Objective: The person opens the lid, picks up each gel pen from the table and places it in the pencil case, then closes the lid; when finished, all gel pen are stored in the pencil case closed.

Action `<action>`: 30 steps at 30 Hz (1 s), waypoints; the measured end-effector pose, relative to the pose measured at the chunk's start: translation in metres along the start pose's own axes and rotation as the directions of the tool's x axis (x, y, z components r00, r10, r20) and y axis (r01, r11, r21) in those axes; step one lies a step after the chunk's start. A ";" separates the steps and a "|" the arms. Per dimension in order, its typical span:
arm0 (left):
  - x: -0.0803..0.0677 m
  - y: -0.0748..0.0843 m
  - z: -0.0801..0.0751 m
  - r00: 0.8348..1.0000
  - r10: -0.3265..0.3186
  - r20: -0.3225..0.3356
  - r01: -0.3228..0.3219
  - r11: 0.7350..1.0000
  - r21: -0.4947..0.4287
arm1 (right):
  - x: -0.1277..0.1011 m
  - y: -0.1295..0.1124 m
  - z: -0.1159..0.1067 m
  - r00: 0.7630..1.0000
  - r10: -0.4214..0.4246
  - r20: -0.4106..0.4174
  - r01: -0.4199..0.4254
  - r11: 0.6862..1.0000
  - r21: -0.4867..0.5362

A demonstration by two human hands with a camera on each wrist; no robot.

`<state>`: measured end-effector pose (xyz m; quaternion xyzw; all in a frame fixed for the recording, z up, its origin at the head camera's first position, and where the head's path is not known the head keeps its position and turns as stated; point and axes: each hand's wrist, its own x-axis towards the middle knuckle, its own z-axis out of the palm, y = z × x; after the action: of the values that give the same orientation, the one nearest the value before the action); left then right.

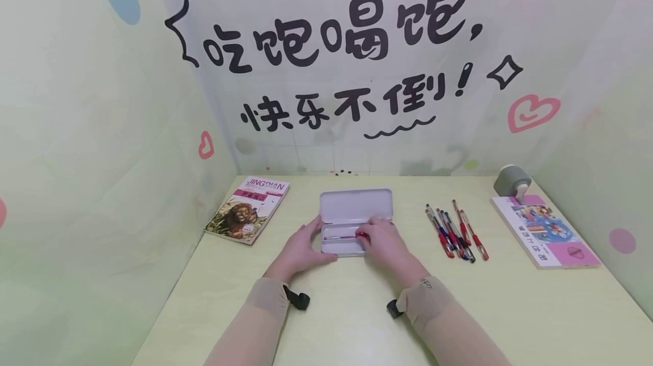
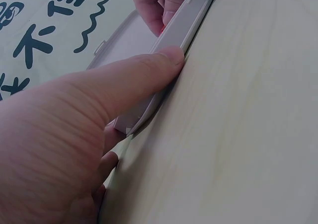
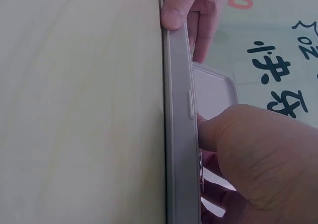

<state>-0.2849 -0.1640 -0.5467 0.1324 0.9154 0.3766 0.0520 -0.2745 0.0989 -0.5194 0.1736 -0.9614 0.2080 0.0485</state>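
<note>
Your two hands meet at the white pencil case, which lies open on the pale desk directly in front of you, its lid tipped back away from you. Your left hand steadies the case's left end: in the left wrist view the thumb lies straight and pressed flat against the near wall of the tray, the other fingers reaching round the end, so the hand braces the case rather than clamping it. Your right hand reaches over the tray's right half with its fingers dipped inside, resting on a red pen that lies lengthwise in the tray; the fingertips appear to be pinching the pen's right end, though the hand hides the exact contact. From the right wrist view the thumb sits against the tray's near rim. To the right of your right hand, well apart from the case, a loose bunch of pens lies on the desk, and farther right a pink-covered book with a roll of tape just beyond its far corner. To the left of your left hand lies another book with a lion on its cover.
</note>
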 end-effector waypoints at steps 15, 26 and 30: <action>0.000 -0.003 0.001 1.000 0.013 -0.002 -0.013 1.000 0.012 | -0.011 0.012 -0.004 0.999 0.025 -0.047 -0.018 0.991 0.133; 0.000 -0.002 0.002 0.999 0.044 -0.003 -0.044 0.999 0.013 | -0.036 0.049 -0.026 0.968 0.155 -0.196 -0.106 0.966 0.237; 0.001 -0.002 0.001 0.999 0.040 0.000 -0.040 0.999 0.017 | -0.044 0.069 -0.031 0.946 0.196 -0.258 -0.140 0.965 0.220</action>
<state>-0.2864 -0.1646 -0.5486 0.1509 0.9157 0.3700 0.0430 -0.2573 0.1842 -0.5252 0.0636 -0.9307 0.3289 0.1472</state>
